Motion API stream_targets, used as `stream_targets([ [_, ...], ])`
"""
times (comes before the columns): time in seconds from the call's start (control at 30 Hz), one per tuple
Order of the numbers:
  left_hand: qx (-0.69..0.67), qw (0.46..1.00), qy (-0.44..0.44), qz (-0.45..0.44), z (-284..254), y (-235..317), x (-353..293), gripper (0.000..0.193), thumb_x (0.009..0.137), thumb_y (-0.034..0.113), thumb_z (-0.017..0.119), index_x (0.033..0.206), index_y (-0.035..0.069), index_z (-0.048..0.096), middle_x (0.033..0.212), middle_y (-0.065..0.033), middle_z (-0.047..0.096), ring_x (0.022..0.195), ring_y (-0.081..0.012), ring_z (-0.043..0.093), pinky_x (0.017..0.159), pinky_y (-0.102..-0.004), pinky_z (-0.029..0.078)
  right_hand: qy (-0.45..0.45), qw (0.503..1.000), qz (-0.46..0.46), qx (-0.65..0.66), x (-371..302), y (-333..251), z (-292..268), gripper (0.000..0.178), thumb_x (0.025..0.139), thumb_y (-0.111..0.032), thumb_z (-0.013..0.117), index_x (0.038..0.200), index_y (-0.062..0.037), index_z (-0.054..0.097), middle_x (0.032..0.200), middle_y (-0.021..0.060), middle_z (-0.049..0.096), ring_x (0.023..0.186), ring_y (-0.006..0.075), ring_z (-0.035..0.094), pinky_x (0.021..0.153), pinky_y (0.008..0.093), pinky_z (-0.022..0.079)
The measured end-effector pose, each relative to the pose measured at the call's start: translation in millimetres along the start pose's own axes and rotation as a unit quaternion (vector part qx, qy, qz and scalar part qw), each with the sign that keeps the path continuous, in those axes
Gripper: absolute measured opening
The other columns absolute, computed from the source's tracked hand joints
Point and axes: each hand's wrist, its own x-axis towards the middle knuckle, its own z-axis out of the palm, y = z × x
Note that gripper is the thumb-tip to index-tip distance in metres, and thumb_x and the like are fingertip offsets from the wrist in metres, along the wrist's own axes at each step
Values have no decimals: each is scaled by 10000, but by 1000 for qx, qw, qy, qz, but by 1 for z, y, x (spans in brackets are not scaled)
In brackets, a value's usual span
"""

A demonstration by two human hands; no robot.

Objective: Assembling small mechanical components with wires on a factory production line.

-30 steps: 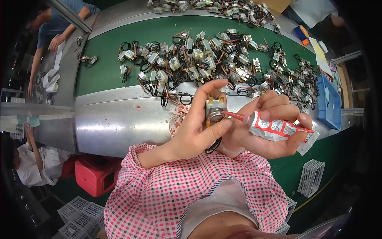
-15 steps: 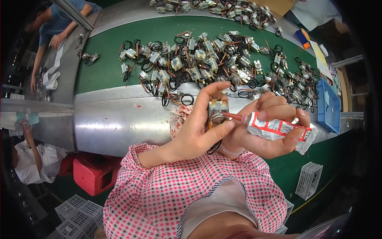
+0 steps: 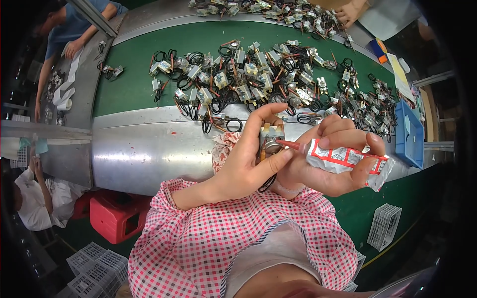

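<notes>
Pinching one grey component (image 3: 272,133) in the left grip (image 3: 248,169), between thumb and curled fingers, with its round metal disc turned upward and dark cable hanging below. Wrapped around one red-and-white tube (image 3: 343,160) in the right grip (image 3: 325,181), with its red nozzle (image 3: 289,144) at the disc's edge; cannot tell whether touching. Printed in dark marks on the tube's white panels, too small to read. Held, both component and tube, above the near side of the metal bench (image 3: 149,149), in front of a pink-and-black checked garment (image 3: 198,243).

Lying just under the left grip: one red-patterned cloth (image 3: 223,149). Spread beyond, on the green strip (image 3: 129,94): one large heap of similar components (image 3: 248,74), many dozens, too tangled to count, with pale labels on several, illegible. Piled at the far side: a second heap (image 3: 308,17), with one co-worker's hand (image 3: 352,12) beside it. Standing to the right: one blue tray (image 3: 410,134). Seen at far left: two more people, in blue (image 3: 82,22) and in white (image 3: 37,201), and one unrolled white strip (image 3: 64,99). Placed lower: one red stool (image 3: 117,218) at left, one white crate (image 3: 384,226) at right.
</notes>
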Motion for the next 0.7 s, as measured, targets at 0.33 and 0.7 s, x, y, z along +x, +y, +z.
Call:
stream_targets([
  [0.33, 26, 1000, 17, 1, 2, 2, 1, 523, 814, 57, 518, 1254, 23, 237, 1023, -55, 365, 840, -71, 436, 725, -191, 384, -201, 978, -43, -29, 1, -4, -10, 347, 890, -294, 366, 1050, 12, 395, 526, 115, 478, 400, 140, 348, 411, 287, 281],
  [0.7, -44, 997, 47, -32, 0, 1, 3, 503, 820, 95, 542, 1238, 37, 269, 979, -24, 404, 842, -66, 438, 750, -189, 372, -148, 978, -106, -102, -10, 4, -1, 321, 854, -293, 373, 974, 3, 404, 465, 68, 421, 366, 103, 246, 385, 257, 211],
])
